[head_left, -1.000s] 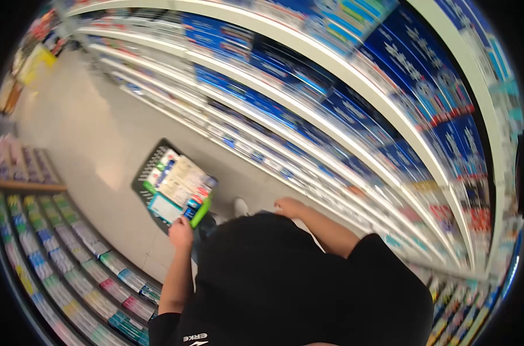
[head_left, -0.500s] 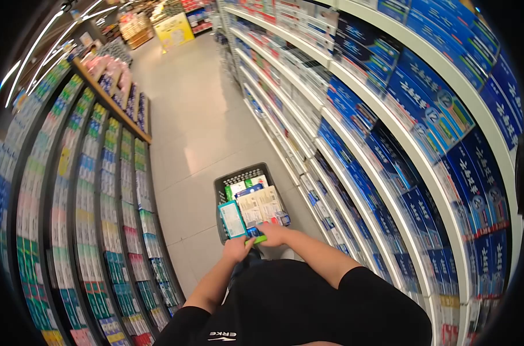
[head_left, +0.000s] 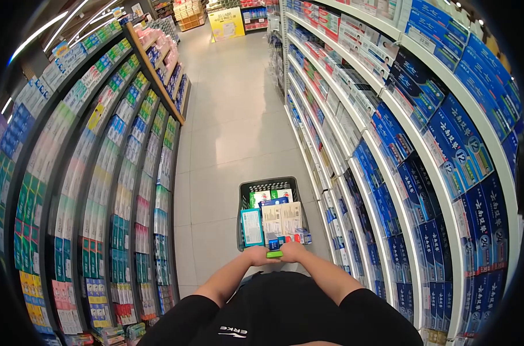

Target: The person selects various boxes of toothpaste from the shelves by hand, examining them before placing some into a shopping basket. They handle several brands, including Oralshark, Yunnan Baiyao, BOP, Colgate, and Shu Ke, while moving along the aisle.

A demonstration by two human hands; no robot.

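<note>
the basket [head_left: 246,187] low in the middle of the frame is dark grey with a mesh pattern, its handle [head_left: 274,254] bright green. inside it, a teal box [head_left: 252,227] has a white panel, cream boxes [head_left: 282,218] carry small dark print, and a green and white pack [head_left: 261,198] lies at the far end. the shelves on the right [head_left: 446,144] hold deep blue boxes with white lettering and red strips. the shelves on the left [head_left: 100,190] show green, teal, yellow and pink packs, perhaps toothpaste. the floor [head_left: 233,115] is pale beige. the sleeves [head_left: 273,317] are black.
</note>
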